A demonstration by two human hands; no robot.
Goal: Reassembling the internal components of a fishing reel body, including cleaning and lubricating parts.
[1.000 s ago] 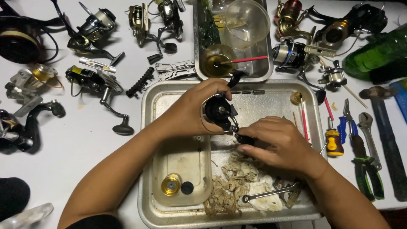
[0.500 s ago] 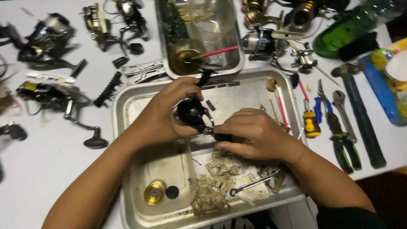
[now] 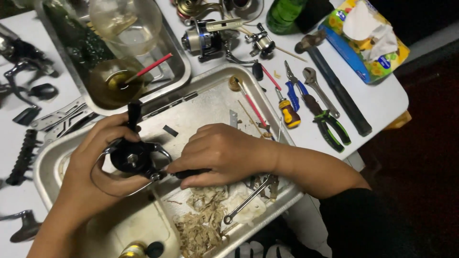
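Observation:
My left hand (image 3: 93,165) grips a black fishing reel (image 3: 134,155) with a wire bail, held over a dented metal tray (image 3: 210,98). My right hand (image 3: 222,153) is closed around a dark-handled tool (image 3: 191,173) whose tip meets the reel's side. Under my hands lie a pile of dirty shreds (image 3: 201,227) and a small spanner (image 3: 246,200). A gold spool (image 3: 131,250) rests at the tray's near end beside a black cap (image 3: 155,248).
A second metal tray (image 3: 179,71) behind holds a glass bowl (image 3: 126,21) and a cup of oil with a red stick (image 3: 114,81). To the right lie a yellow screwdriver (image 3: 289,112), pliers (image 3: 327,119), a wrench (image 3: 320,91), a hammer (image 3: 334,83), a tissue pack (image 3: 366,36). More reels (image 3: 205,38) lie around.
The view has swung right and tilted, so the tools, tissue pack and table edge show more. Both hands stay on the reel over the tray, in nearly the same pose.

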